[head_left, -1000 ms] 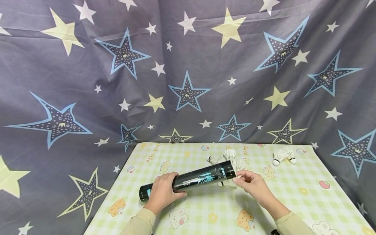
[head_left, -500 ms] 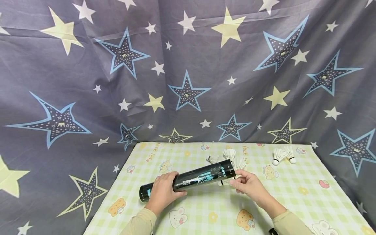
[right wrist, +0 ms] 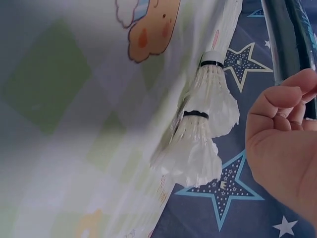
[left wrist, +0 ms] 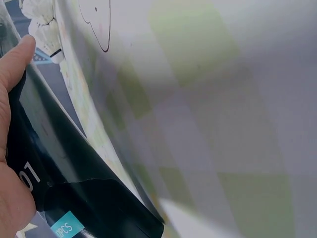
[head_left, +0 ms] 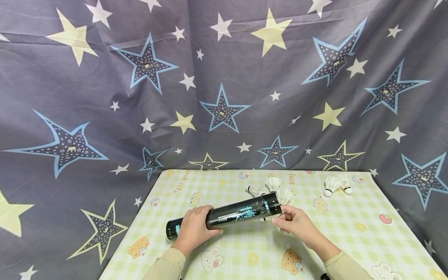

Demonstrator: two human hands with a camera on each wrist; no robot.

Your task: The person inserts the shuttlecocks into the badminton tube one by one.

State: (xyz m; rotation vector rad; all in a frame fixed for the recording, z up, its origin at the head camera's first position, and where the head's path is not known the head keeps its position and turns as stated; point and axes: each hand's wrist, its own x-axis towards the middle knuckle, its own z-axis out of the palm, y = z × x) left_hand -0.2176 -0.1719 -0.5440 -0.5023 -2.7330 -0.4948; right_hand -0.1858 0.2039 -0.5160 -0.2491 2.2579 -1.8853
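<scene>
While clock positions are read in the head view from the tube's middle, the entries run as follows.

Tube [head_left: 241, 214]: black, blue lettering; above the desk [head_left: 353, 241], axis 8 o'clock to 2 o'clock. Whether its upper end touches the cloth cannot be told. Hazard: a roll or slide, should the grip on it slacken.

Left hand [head_left: 196, 225]: at 8 o'clock, wrapped round the tube near its lower end. Hazard: leverage; held so far back, the 2 o'clock end could dip or swing under a push.

Right hand [head_left: 297, 225]: at 3 o'clock, fingers drawn in close at the tube's upper end. Whether they pinch the rim or something hidden there cannot be told. Hazard: anything feathered pressed in askew there would likely catch on the rim and bend.

Leftmost shuttlecock [head_left: 253, 189], upper shuttlecock [head_left: 273, 183], rim-side shuttlecock [head_left: 286, 196]: grouped toward 2 o'clock, beyond the tube's upper end, partly masked by it. Hazard: crushed feathers or scattering, caused by the tube swinging toward 1 o'clock or dropping.

Far pair [head_left: 331, 184]: two shuttlecocks, toward 2:30, well apart from the group, overlapping in view. Hazard: slight; a reaching sleeve or a stray knock might roll one toward the desk's 12 o'clock edge.
</scene>
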